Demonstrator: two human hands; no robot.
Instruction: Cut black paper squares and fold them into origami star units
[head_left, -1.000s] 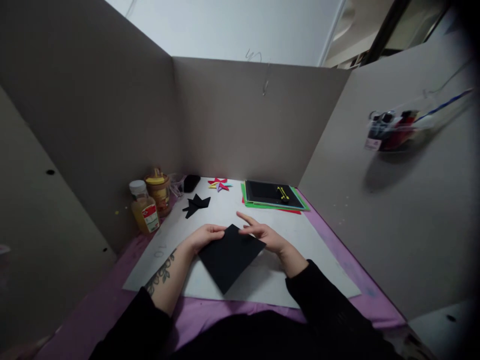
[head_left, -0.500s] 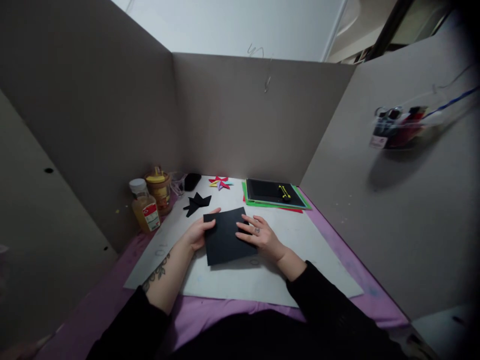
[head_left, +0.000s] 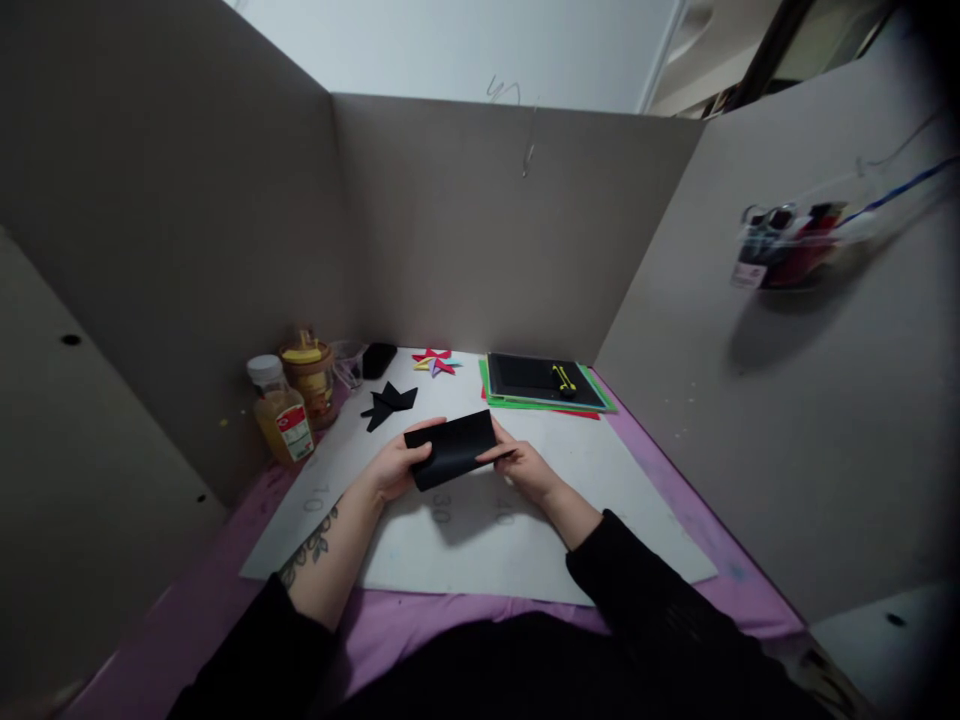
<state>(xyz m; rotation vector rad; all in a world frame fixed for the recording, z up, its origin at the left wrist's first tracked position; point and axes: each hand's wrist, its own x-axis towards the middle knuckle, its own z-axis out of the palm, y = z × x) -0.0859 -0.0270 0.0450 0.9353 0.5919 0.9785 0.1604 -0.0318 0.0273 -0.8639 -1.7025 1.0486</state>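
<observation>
A sheet of black paper [head_left: 454, 450] is held up above the white board between both hands, bent over so that it shows as a narrow strip. My left hand [head_left: 397, 462] grips its left end, thumb on the near face and fingers behind. At the right end my right hand [head_left: 525, 468] pinches the sheet between thumb and fingers. Just beyond my left hand lies a black folded-paper shape [head_left: 390, 405] with pointed arms. Further back sits a multicoloured folded-paper star [head_left: 436, 362].
A stack of coloured paper [head_left: 525, 380] with a small yellow-and-black tool [head_left: 563, 381] lies at the back right. On the left stand a glue bottle [head_left: 281, 415], a brown jar [head_left: 315, 380] and a clear cup [head_left: 348, 365]. Grey partitions [head_left: 495, 230] enclose the white board [head_left: 465, 560].
The black sheet was flat and square; its near half is now bent up and over. My right hand moved from lying across the sheet to pinching its right end.
</observation>
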